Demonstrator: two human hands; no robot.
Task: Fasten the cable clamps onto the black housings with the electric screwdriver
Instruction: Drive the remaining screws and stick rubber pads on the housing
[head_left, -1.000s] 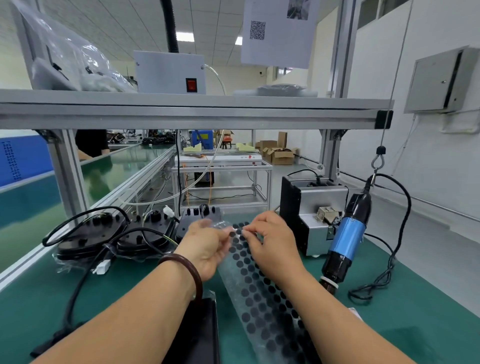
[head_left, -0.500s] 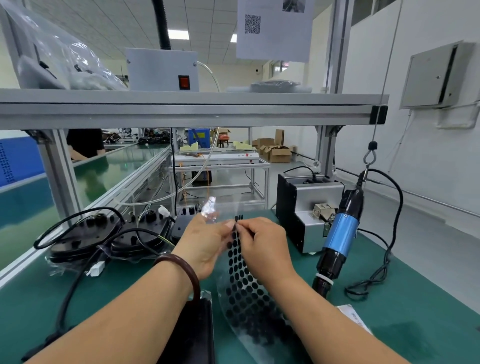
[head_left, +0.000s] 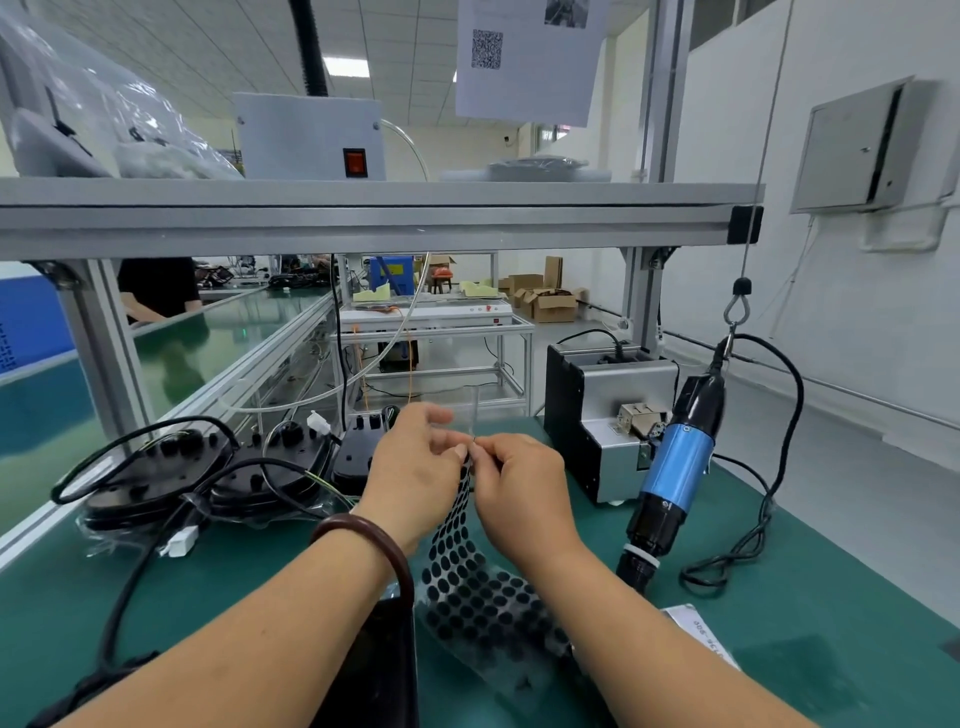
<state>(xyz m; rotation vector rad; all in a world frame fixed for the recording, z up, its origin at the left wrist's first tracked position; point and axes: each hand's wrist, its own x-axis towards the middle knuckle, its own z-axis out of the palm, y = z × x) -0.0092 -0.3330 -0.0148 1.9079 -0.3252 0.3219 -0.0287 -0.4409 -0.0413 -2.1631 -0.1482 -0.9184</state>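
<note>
QR code printed on white sheet hanging over the shelf; no words legible on it. White label on bench, right: dark characters, inverted, unreadable. Blue board, far left: white print, illegible.

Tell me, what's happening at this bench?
A person at a green workbench is handling a clear sheet of black dots. The left hand and right hand pinch its top edge, apparently peeling something loose. The blue electric screwdriver hangs untouched at the right, beside a grey box. At the left lie the black housings with their cables. No fastening is under way right now.
</note>
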